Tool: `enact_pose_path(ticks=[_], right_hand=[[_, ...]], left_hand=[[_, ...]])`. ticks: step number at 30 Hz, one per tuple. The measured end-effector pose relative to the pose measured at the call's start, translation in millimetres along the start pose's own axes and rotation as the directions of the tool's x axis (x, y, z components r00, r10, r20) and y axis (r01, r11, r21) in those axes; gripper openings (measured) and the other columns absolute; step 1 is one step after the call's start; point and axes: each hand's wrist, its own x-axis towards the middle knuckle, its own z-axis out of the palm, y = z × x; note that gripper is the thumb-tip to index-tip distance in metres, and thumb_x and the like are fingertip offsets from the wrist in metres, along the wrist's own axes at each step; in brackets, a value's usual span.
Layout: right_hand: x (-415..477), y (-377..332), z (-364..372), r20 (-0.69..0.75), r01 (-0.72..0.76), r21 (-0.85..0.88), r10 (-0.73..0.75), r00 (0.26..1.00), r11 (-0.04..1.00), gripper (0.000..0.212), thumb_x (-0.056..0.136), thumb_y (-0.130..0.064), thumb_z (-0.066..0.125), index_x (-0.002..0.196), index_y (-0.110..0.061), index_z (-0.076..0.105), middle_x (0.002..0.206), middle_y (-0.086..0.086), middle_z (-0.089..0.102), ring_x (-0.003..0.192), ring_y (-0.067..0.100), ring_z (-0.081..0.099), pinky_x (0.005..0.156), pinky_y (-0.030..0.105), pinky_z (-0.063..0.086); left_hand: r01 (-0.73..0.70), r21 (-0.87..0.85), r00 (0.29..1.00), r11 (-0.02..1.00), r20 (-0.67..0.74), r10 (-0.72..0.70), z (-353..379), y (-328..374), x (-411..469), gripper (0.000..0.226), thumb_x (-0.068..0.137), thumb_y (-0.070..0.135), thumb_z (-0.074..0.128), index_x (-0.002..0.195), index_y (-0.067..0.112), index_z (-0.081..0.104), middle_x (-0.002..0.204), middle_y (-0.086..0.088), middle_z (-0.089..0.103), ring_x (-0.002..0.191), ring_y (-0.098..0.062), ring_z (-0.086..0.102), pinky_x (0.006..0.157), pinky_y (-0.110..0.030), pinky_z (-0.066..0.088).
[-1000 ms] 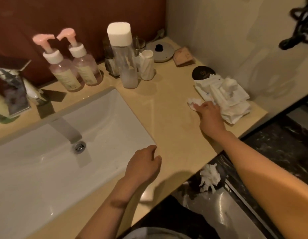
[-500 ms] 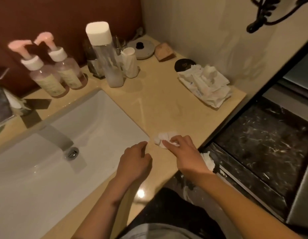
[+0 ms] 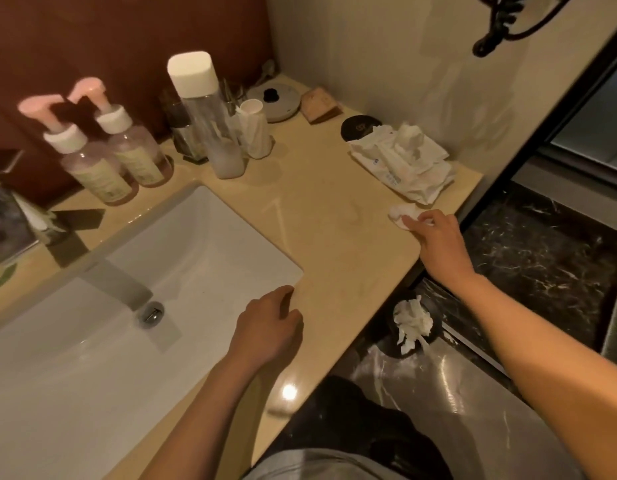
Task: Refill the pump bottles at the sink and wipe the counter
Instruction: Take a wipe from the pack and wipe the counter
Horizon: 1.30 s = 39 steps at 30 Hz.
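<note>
Right hand [image 3: 435,233] pinches tissue wad [image 3: 402,213] at counter [image 3: 321,202] right edge; left hand [image 3: 269,327] relaxed, empty. Risk: wipe knocks tissue pack [image 3: 404,164] off.

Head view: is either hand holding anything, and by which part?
The right hand pinches a small white tissue by its near edge, against the counter. The left hand holds nothing, resting loosely curled by the sink corner.
</note>
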Motion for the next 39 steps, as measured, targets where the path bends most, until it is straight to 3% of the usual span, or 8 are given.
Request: enact_pose_path(ticks=[6, 11, 14, 20, 26, 31, 35, 39], right_hand=[[-19.2, -52.0, 14.5, -0.066, -0.192, 0.07, 0.196, 0.978, 0.979, 0.061, 0.081, 0.018, 0.04, 0.132, -0.013, 0.054, 0.126, 0.013, 0.046, 0.11, 0.031, 0.035, 0.091, 0.025, 0.032], [-66.5, -102.9, 29.1, -0.017, -0.077, 0.118, 0.08, 0.997, 0.99, 0.065, 0.079, 0.019, 0.041, 0.132, -0.016, 0.054, 0.128, 0.01, 0.046, 0.11, 0.029, 0.036, 0.091, 0.031, 0.038], [-95.6, -129.4, 35.2, 0.014, 0.006, 0.144, -0.008, 1.0, 0.989, 0.064, 0.08, 0.019, 0.041, 0.132, -0.017, 0.054, 0.128, 0.01, 0.047, 0.111, 0.029, 0.036, 0.088, 0.022, 0.031], [-142.6, -155.1, 39.0, 0.088, 0.129, 0.189, -0.147, 0.985, 0.974, 0.065, 0.077, 0.02, 0.047, 0.13, -0.016, 0.056, 0.123, 0.011, 0.05, 0.109, 0.03, 0.041, 0.084, 0.031, 0.042], [-166.8, -147.5, 32.4, 0.165, 0.226, 0.23, -0.267, 0.95, 0.947, 0.065, 0.08, 0.017, 0.047, 0.131, -0.022, 0.057, 0.123, 0.007, 0.051, 0.107, 0.026, 0.043, 0.086, 0.035, 0.047], [-166.0, -127.2, 12.2, 0.285, 0.112, 0.394, -0.237, 0.929, 0.912, 0.057, 0.086, 0.013, 0.042, 0.126, -0.023, 0.06, 0.123, 0.001, 0.051, 0.113, 0.014, 0.041, 0.095, 0.013, 0.023], [-167.6, -107.4, -3.1, 0.325, -0.034, 0.479, -0.141, 0.935, 0.877, 0.046, 0.089, 0.007, 0.046, 0.115, -0.024, 0.068, 0.109, -0.011, 0.054, 0.108, 0.005, 0.047, 0.092, 0.004, 0.029], [-166.4, -72.7, -20.0, 0.324, -0.142, 0.492, -0.03, 0.945, 0.859, 0.036, 0.092, -0.002, 0.05, 0.106, -0.029, 0.071, 0.105, -0.017, 0.058, 0.105, -0.001, 0.051, 0.094, 0.013, 0.035]], left_hand=[[0.011, 0.0, 1.0, 1.0, 0.024, -0.011, 1.0, -12.9, -11.2, 0.048, 0.095, 0.025, 0.047, 0.141, 0.02, 0.037, 0.138, -0.001, 0.049, 0.12, -0.022, 0.048, 0.096, -0.031, 0.037], [-0.039, -0.012, 0.999, 0.999, 0.006, 0.039, 7.4, -21.7, -23.1, 0.05, 0.093, 0.023, 0.05, 0.14, 0.017, 0.037, 0.137, 0.0, 0.049, 0.121, -0.021, 0.047, 0.097, -0.031, 0.036], [-0.074, -0.026, 0.997, 0.997, -0.038, 0.073, 11.7, -24.2, -28.5, 0.045, 0.091, 0.021, 0.052, 0.134, 0.018, 0.043, 0.126, 0.002, 0.055, 0.112, -0.019, 0.051, 0.09, -0.028, 0.038], [-0.111, -0.049, 0.99, 0.993, -0.091, 0.107, 22.8, -31.8, -39.2, 0.046, 0.089, 0.019, 0.053, 0.133, 0.018, 0.042, 0.126, -0.002, 0.053, 0.116, -0.021, 0.047, 0.103, -0.045, 0.035], [-0.101, 0.042, 0.994, 0.994, -0.042, 0.103, 36.6, -35.7, -52.1, 0.064, 0.091, 0.022, 0.049, 0.148, 0.02, 0.02, 0.154, -0.003, 0.023, 0.143, -0.025, 0.008, 0.116, -0.049, 0.005], [-0.143, 0.148, 0.99, 0.979, 0.035, 0.139, 51.2, -21.2, -67.4, 0.07, 0.096, 0.03, 0.044, 0.15, 0.025, -0.001, 0.159, 0.0, -0.004, 0.144, -0.023, -0.014, 0.116, -0.042, -0.007], [-0.187, 0.172, 0.98, 0.967, 0.099, 0.172, 62.0, -3.8, -68.2, 0.07, 0.097, 0.033, 0.042, 0.15, 0.026, -0.003, 0.158, 0.0, -0.006, 0.143, -0.024, -0.016, 0.117, -0.039, -0.006], [-0.291, 0.307, 0.949, 0.906, 0.217, 0.231, 73.8, 19.4, -57.4, 0.066, 0.097, 0.04, 0.037, 0.15, 0.025, 0.0, 0.158, -0.002, -0.005, 0.143, -0.03, -0.014, 0.116, -0.041, -0.002]])
